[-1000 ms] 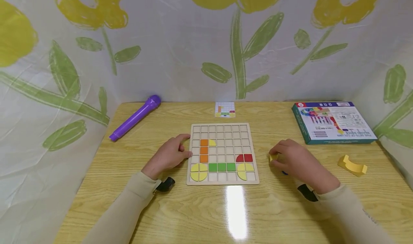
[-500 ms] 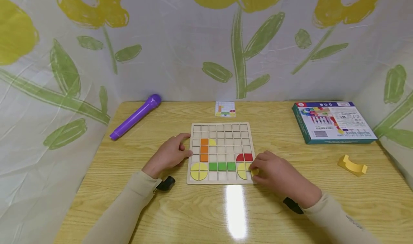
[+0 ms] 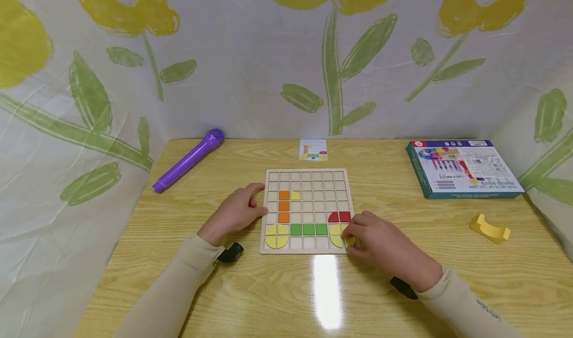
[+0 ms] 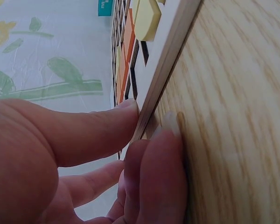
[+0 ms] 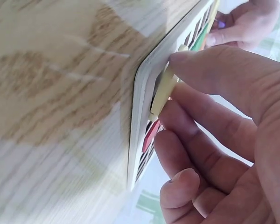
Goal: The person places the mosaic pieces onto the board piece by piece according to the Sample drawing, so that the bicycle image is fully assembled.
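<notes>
A wooden grid board (image 3: 307, 181) lies on the table, bearing yellow quarter circles, orange squares (image 3: 284, 206), green squares (image 3: 309, 229), and red pieces (image 3: 338, 217). At its lower right corner my right hand (image 3: 380, 241) pinches a yellow quarter-circle tile (image 5: 165, 88) between thumb and fingers. The tile is tilted over the board beside other yellow quarters (image 3: 335, 235), partly covered by the fingers. My left hand (image 3: 234, 212) rests at the board's left edge; its thumb (image 4: 98, 128) touches the rim, with the index finger extended farther up the side.
A small pattern card (image 3: 313, 150) lies behind the board. At the back left is a purple toy microphone (image 3: 190, 160). A printed box (image 3: 465, 169) lies at the back right, with a yellow curved block (image 3: 490, 229) nearer. A flower-painted sheet (image 3: 233, 79) stands behind the table.
My right hand has picked up the yellow tile from the table right of the board and carried it left to the board's lower right corner. The left hand stays at the edge.
</notes>
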Motion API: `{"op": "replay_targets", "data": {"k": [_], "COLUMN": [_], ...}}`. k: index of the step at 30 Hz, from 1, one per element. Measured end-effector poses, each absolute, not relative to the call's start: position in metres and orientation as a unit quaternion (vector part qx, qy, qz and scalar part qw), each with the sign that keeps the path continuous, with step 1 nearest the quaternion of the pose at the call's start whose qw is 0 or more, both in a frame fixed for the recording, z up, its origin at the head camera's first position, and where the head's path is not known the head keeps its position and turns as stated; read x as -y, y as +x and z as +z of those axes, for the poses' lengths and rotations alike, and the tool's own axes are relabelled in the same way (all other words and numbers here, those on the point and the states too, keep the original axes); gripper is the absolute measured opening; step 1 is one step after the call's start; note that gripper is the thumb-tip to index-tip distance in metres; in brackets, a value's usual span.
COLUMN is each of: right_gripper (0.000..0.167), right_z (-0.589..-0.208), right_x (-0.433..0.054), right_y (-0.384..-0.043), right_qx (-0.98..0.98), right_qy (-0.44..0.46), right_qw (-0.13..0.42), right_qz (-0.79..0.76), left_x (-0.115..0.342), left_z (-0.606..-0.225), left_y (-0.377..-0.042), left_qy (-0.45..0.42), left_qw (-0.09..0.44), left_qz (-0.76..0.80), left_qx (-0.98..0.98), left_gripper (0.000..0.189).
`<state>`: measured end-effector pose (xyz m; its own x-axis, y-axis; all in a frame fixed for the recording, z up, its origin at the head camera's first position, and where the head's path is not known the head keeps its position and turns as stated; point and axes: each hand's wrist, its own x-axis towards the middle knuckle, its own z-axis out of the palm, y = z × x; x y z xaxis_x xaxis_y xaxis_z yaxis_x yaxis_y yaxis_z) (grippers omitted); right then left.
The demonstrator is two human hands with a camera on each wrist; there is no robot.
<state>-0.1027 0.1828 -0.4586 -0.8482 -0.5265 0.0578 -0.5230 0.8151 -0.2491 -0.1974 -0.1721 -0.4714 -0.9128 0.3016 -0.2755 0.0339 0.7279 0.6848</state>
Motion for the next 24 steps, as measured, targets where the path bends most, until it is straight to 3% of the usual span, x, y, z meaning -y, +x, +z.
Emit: {"op": "replay_targets", "data": {"k": [24], "right_gripper": [0.016], "right_z": [-0.4612], "right_x": [-0.1863], "right_y": [-0.1046], "right_qx": [-0.954], "right_qy": [-0.266], "right_qw": [0.009], "right_qz": [-0.140], "left_x": [0.1717], "left_z": [-0.4712], "left_y": [-0.1976], "left_qy": [0.073], "left_qw": [0.196], "left_qz": [0.347], "left_qx": [-0.914], "left_gripper": [0.069]}}
